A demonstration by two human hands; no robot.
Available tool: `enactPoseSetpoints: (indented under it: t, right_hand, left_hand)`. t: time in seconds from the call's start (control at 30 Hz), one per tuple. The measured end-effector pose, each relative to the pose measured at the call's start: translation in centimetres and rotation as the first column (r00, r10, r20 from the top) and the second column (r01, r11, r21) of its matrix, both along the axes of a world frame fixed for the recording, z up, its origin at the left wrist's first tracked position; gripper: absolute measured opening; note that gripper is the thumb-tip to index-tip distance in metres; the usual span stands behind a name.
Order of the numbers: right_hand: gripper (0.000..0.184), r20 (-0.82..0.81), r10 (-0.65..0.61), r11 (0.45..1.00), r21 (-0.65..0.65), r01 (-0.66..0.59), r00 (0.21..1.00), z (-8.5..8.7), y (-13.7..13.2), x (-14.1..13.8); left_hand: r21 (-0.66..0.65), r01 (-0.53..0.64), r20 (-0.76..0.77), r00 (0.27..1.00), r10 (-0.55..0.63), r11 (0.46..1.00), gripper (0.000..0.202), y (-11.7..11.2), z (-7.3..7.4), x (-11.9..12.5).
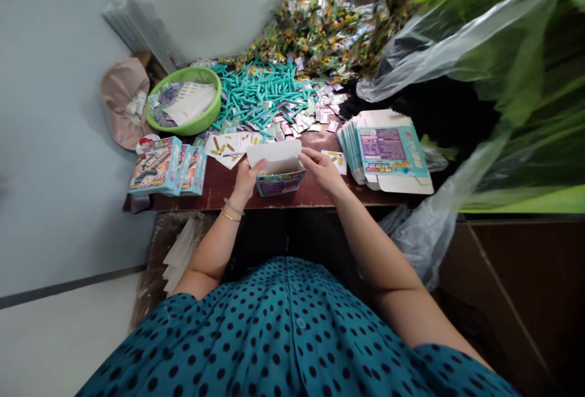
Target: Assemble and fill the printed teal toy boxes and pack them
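Note:
A small teal and purple cardboard box stands at the table's front edge with its white top flap raised. My left hand grips the box's left side, thumb at the flap. At the upper right corner of the flap, the fingers of my right hand are pinched together on its edge. What lies inside the box is mostly hidden. Printed instruction sheets lie behind my left hand, and another printed sheet is just beyond my right hand.
Filled boxes lean together at left; flattened boxes are stacked at right. Behind are a green basin with papers, teal sticks, small packets and bagged pieces. Clear plastic hangs at right.

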State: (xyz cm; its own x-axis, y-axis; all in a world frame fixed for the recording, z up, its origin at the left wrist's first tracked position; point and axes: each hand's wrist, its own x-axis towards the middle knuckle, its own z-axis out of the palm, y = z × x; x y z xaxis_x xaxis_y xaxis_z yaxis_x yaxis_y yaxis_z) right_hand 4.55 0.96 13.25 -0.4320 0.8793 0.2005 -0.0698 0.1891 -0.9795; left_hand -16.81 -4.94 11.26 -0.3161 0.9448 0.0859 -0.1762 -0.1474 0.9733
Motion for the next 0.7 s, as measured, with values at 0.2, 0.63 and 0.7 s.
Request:
enactPoseSetpoints:
  t: [0.2,0.63,0.7]
  right_hand:
    - [0.034,0.361,-0.227,0.850,0.527,0.003,0.904,2.0,0.9,-0.6]
    - [0.040,0.565,-0.120,0.699,0.632,-0.335,0.816,3.7,-0.5,-1.6]
    - [0.036,0.551,-0.144,0.742,0.609,-0.278,0.822,3.9,-0.6,-2.1]
  left_hand:
    - [-0.069,0.151,-0.026,0.988,-0.154,0.986,0.040,1.0,0.2,-1.0]
    - [-0.033,0.338,-0.074,0.938,-0.340,0.941,0.035,1.2,1.0,-1.4]
    - [-0.017,0.349,-0.040,0.936,-0.350,0.937,0.039,0.9,1.2,-1.4]
